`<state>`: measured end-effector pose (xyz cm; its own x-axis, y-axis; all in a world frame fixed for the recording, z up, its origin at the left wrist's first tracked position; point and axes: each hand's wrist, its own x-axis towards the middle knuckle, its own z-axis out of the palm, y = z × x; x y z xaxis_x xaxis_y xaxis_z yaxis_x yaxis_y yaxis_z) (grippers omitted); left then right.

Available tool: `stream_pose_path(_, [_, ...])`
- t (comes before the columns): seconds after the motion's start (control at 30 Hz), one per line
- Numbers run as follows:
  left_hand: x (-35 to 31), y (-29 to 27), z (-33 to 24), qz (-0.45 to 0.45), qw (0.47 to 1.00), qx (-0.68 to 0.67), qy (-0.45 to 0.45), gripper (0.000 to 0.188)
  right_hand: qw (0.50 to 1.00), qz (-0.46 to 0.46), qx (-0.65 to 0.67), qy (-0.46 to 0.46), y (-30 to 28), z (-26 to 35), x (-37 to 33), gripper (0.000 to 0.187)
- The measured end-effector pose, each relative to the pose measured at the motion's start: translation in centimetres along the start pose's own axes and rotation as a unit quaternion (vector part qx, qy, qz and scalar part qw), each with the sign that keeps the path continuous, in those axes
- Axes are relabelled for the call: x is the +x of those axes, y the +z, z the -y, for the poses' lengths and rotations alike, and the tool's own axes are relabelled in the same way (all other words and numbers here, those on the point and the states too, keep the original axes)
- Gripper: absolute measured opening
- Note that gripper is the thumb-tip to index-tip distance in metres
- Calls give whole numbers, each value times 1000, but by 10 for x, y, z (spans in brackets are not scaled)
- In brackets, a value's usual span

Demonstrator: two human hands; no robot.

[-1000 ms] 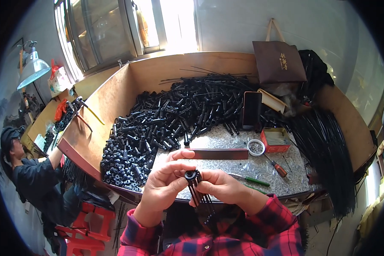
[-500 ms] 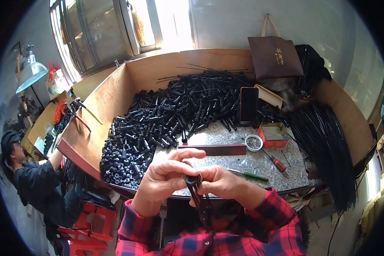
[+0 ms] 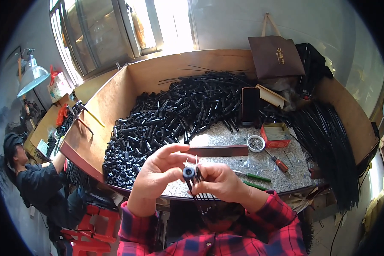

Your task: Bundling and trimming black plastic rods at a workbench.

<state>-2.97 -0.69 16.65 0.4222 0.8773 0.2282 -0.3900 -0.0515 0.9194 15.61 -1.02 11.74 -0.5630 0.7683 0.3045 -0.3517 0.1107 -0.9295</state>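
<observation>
In front of my chest, just over the near edge of the bench, both hands hold a black tubular umbrella runner (image 3: 188, 172), its round, hollow end tilted up toward me. Several thin black ribs (image 3: 204, 197) spread from it, downward and to the right. My right hand (image 3: 217, 181) is closed around its right side with the ribs. My left hand (image 3: 158, 170) has its thumb against the tube's left side and its fingers curled above the end. Thin pale strands (image 3: 193, 162) show between my hands; where they are fastened I cannot make out.
A wooden-walled bench (image 3: 115, 96) holds a heap of black tubes (image 3: 170, 113). Right of my hands lie green-handled tools (image 3: 258, 176), a screwdriver (image 3: 280, 164), a white cup (image 3: 255, 144), a red box (image 3: 276, 135) and black rods (image 3: 328, 149). A phone (image 3: 250, 106) stands behind; a co-worker (image 3: 38, 175) sits left.
My left fingers have lifted off the tube's end, which now faces me, and the ribs have fanned out. Pale strands now show at its top, and a second green handle is visible beside my right wrist.
</observation>
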Motion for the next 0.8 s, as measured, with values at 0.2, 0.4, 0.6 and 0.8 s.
stream_pose_path(0.2, [-19, 13, -4, -121, 925, 352, 79, 37, 904, -110, -346, -227, 12, -8, 16, 24])
stream_pose_path(0.4, [-26, 3, -3, -141, 813, 527, 204, 31, 967, -35, -204, -151, 14, -4, 14, 18])
stream_pose_path(0.6, [-36, -2, 1, -111, 788, 561, 230, 34, 980, 3, -192, -50, 12, -6, 12, 13])
stream_pose_path(0.8, [-44, -21, 10, -31, 884, 423, 198, 30, 975, 10, -217, -47, 17, -21, 10, 16])
